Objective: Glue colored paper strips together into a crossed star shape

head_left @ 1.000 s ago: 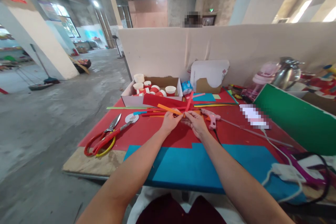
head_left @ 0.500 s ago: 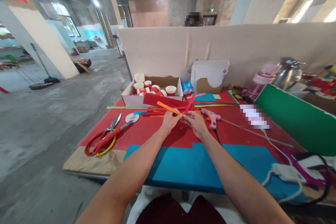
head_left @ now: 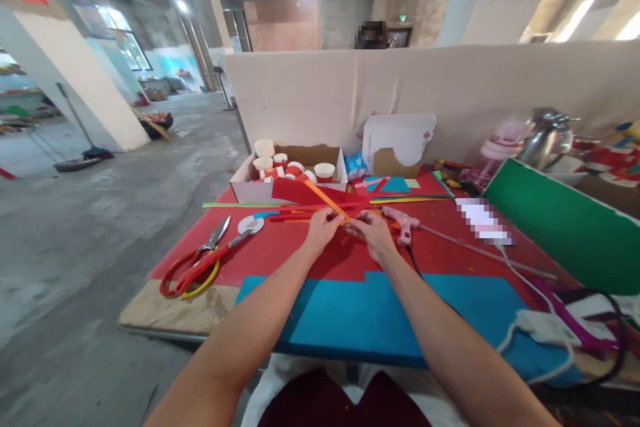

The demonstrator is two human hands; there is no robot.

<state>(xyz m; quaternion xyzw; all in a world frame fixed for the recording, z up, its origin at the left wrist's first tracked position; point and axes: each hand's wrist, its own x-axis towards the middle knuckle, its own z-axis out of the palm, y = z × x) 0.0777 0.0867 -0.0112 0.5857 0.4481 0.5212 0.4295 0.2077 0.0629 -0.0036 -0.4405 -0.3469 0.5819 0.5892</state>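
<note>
My left hand (head_left: 324, 229) is closed in a pinch on an orange paper strip (head_left: 323, 195), which slants up and to the left. Close beside it, my right hand (head_left: 374, 233) pinches a red paper strip (head_left: 381, 187) that points up and to the right. The two strips meet between my fingertips; how they are joined there is hidden. More coloured strips lie flat beyond my hands, among them a light green strip (head_left: 240, 205). A pink glue gun (head_left: 406, 225) rests just right of my right hand.
Large scissors (head_left: 197, 263) and a white disc (head_left: 251, 224) lie at left. Behind stands a box (head_left: 250, 192) of red and white paper cups. Blue sheets (head_left: 350, 320) cover the near edge. A green panel (head_left: 565, 233) and cables are at right.
The orange strip has swung to a steeper slant. The red strip has tilted further right and lower. My hands stay close together in nearly the same place.
</note>
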